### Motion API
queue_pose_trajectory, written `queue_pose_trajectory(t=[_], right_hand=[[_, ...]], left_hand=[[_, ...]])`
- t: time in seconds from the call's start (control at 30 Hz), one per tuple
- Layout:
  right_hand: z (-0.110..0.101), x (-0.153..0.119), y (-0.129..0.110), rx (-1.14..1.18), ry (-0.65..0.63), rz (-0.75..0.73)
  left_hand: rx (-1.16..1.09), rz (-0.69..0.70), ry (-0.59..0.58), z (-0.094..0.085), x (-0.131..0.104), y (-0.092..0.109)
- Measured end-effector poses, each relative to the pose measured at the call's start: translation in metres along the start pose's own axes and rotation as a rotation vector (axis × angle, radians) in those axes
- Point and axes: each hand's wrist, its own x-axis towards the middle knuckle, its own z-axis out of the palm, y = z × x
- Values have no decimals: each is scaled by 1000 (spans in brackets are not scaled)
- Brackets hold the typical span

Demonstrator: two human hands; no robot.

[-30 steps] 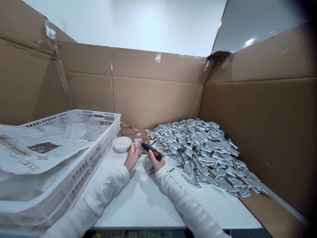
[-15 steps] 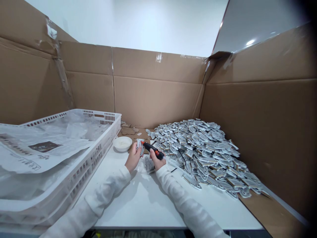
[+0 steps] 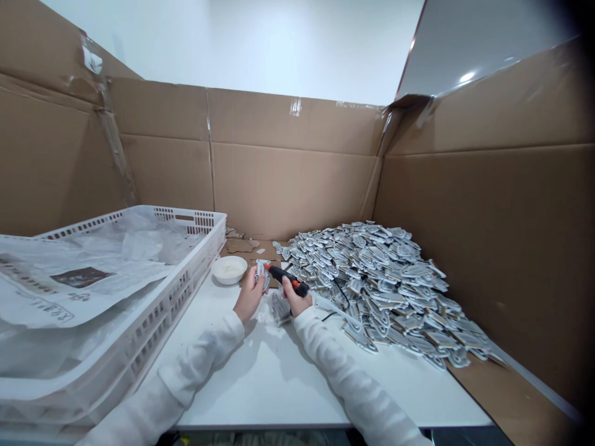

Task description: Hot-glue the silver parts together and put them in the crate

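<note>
My left hand [image 3: 250,295] is closed on a small flat grey-and-white piece [image 3: 261,270], holding it up over the table. My right hand [image 3: 296,300] grips a black and orange glue gun [image 3: 289,280]. The gun's orange-red nozzle points left and meets, or nearly meets, the top of the piece; I cannot tell if they touch. Below and between the hands lies a crumpled clear plastic bag [image 3: 276,308]. A white bowl [image 3: 229,271] with whitish contents stands to the left of my left hand.
A big heap of similar grey-and-white pieces [image 3: 372,279] covers the right side of the white table [image 3: 274,396]. At left stands a white plastic crate [image 3: 186,291] with clear bags and a printed sheet [image 3: 83,282]. Cardboard walls [image 3: 297,186] enclose the table's back and sides.
The glue gun has turned slightly, its rear end a little higher, while its nozzle stays at the piece. My left hand keeps the same hold. The whole view has shifted slightly.
</note>
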Motion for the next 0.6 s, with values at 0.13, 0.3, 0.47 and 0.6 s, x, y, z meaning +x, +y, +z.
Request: queue_pose_trajectory(t=[0.13, 0.3, 0.47, 0.6], right_hand=[[-1, -1, -7, -33, 2, 33], [-4, -1, -14, -106, -29, -127], [-7, 5, -13, -197, 42, -224], [-6, 16, -4, -122, 151, -27]], left_hand=[[-9, -3, -6, 1, 0, 1], [47, 13, 31, -1, 1, -3], [157, 26, 173, -12, 8, -9], [239, 71, 249, -23, 15, -2]])
